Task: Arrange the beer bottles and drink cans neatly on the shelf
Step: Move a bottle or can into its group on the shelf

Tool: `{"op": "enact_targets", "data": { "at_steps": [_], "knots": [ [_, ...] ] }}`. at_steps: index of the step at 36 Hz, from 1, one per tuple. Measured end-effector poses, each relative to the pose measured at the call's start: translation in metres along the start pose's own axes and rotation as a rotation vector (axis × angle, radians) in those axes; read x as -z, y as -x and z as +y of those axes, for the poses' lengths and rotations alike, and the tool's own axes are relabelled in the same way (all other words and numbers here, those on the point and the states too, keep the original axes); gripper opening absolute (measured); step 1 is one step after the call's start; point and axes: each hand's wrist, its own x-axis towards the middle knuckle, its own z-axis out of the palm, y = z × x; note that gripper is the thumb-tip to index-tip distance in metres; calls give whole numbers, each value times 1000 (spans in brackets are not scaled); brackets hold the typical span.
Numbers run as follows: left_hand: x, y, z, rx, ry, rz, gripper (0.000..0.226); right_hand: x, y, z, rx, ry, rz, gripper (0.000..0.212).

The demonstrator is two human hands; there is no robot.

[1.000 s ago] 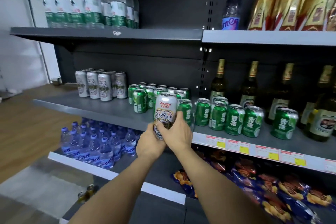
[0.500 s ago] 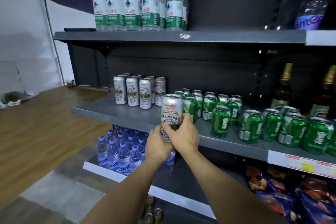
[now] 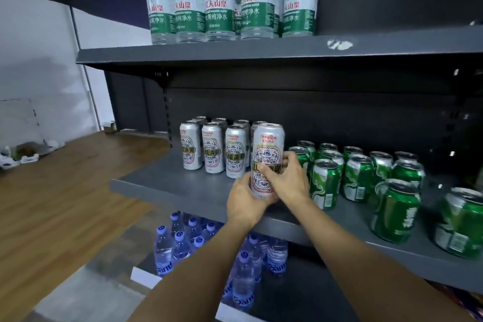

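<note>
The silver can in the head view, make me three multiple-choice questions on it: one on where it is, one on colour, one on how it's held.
1. Where is the silver can?
A. top shelf
B. right end of the tall silver cans
C. floor

2. What colour are the short cans to its right?
A. green
B. red
C. blue

3. How is it held?
A. left hand only
B. right hand only
C. both hands

Key: B, it sits beside the silver row; A, their bodies are green; C, fingers of both hands wrap it.
</note>
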Motion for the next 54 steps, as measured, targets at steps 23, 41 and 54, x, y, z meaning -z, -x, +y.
{"op": "enact_targets", "data": {
  "at_steps": [23, 41, 54],
  "knots": [
    [-32, -101, -62, 71, -82, -198, 35, -81, -55, 25, -114, 174, 111, 71],
    [-22, -139, -75, 149, 12, 194, 59, -109, -92, 44, -178, 151, 110, 71],
    [-20, -155, -98, 183, -54, 53, 69, -118, -102, 48, -159, 147, 76, 69]
  ]
}}
